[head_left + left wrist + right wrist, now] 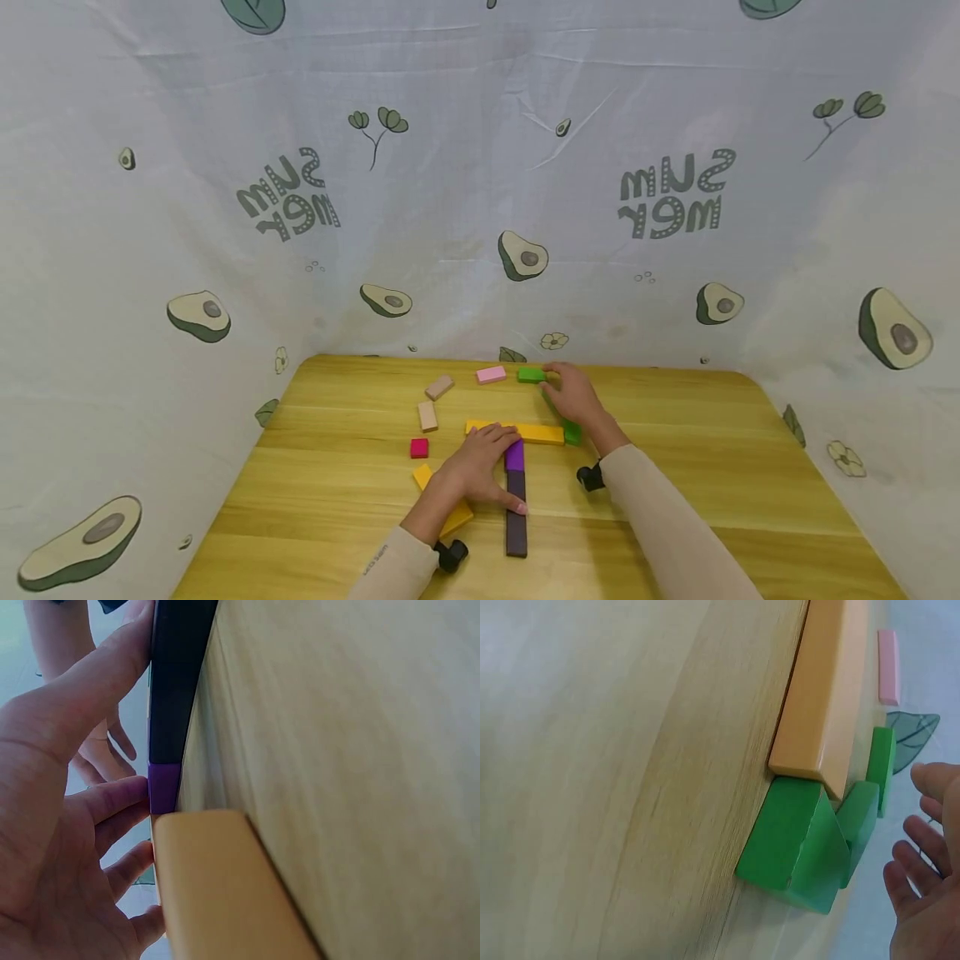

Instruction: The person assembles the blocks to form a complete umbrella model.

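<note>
My left hand [474, 467] is spread over a line of blocks, fingers extended. Its thumb rests on a dark block [516, 533], while the fingertips touch the purple block [164, 787] and the near long yellow bar [542, 433]. The purple block meets that bar at its middle, and dark blocks continue the line toward me. My right hand [573, 393] hovers at the back beside a green block [532, 375], fingers loosely bent. In the right wrist view its fingers are apart from the green blocks. A green triangular-looking block [802, 847] touches the bar's right end, with a thin green block [858, 817] behind it.
A pink block [491, 375] lies left of the back green one. Two tan blocks [427, 416] and a red cube [419, 448] curve down the left side. Another yellow bar [457, 520] lies partly under my left wrist. A printed cloth [450, 192] hangs behind the table [675, 500].
</note>
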Available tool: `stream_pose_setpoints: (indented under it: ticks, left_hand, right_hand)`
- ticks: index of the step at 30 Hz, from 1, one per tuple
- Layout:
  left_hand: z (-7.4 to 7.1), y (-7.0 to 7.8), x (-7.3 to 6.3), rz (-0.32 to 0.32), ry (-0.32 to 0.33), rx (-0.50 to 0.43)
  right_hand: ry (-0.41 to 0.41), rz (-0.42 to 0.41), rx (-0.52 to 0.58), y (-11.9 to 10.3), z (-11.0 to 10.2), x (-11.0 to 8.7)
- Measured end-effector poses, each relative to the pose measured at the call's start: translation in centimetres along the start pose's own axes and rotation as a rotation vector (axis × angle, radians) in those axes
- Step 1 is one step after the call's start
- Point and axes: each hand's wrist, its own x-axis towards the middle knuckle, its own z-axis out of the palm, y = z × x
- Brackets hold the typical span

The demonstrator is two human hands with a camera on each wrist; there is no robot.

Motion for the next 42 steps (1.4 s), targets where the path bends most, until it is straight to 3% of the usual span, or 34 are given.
stream_pose_setpoints:
  ticks: [8,28,42]
  left_hand:
    - [0.5,0.0,-0.1,-0.007,-0.01,-0.022]
    - [0.5,-0.4,0.3,-0.011,0.002,-0.016]
    - [0.1,-0.1,0.1,-0.009,0.0,-0.032]
  right_hand:
    - [-0.115,-0.026,-0.059,0.1,1.2,0.3]
    - [-0.094,-0.097,-0.044,-0.1,1.9,-0.2]
    - [-0.116,-0.078,-0.049,0.0,1.6,-0.9]
